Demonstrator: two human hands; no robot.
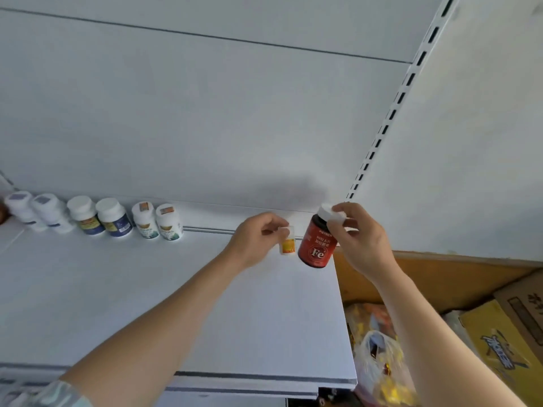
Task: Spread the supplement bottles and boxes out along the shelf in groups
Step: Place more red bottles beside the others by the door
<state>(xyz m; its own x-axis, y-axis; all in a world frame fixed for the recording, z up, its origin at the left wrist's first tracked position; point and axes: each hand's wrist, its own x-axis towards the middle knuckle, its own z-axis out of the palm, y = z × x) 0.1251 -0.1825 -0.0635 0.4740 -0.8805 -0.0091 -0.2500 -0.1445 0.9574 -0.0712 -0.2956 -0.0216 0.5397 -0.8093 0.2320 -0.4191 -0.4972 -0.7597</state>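
Dark bottle with red "Fe" label and white cap (318, 241): near the right end of the white shelf board (147, 289), tilted; whether its base touches the board cannot be told. Right hand (357, 237) grips it by the cap, fingers curled round the rim. Just left of it, small white bottle with orange-yellow label (287, 241), upper part pinched between fingers and thumb of left hand (257, 237). Well apart, along the back left of the shelf: row of six white-capped bottles (97, 217) in pairs. Right of the shelf: cardboard boxes (505, 333), plastic bag (379, 362).
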